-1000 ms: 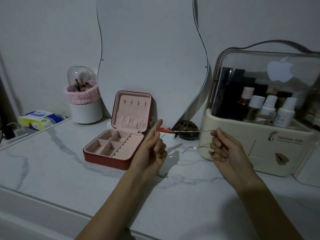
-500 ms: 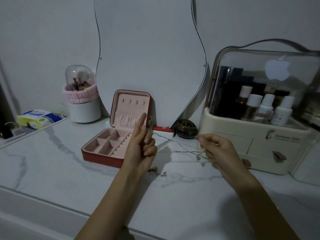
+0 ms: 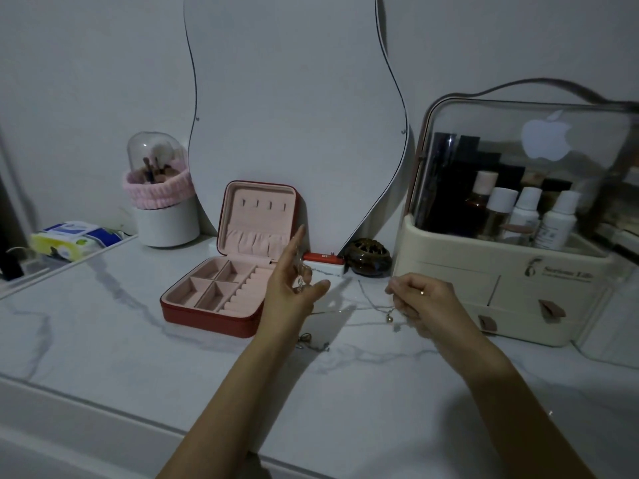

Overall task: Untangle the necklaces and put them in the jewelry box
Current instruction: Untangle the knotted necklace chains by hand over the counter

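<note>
Head camera, looking down over a white marble-patterned counter (image 3: pixel 103 340): a person's left hand (image 3: pixel 294 285) is raised beside the open red jewelry box (image 3: pixel 221 292), fingers straight and loosely spread, thumb out to the side, with a small pendant and a bit of chain (image 3: pixel 300 281) draped against the palm. To its right, the right hand (image 3: pixel 422 302) has its fingers curled, pinching a thin silver necklace (image 3: pixel 371 304) that trails down to the counter with a small pendant hanging below the fingers. Another bit of chain (image 3: pixel 311 342) lies on the counter under the left wrist. The box's pink compartments hold nothing visible. Behind stand a wavy mirror (image 3: pixel 294 115), a white brush holder (image 3: pixel 162 209) with a pink band, and a cream cosmetics organizer (image 3: pixel 501 288) holding bottles.
</note>
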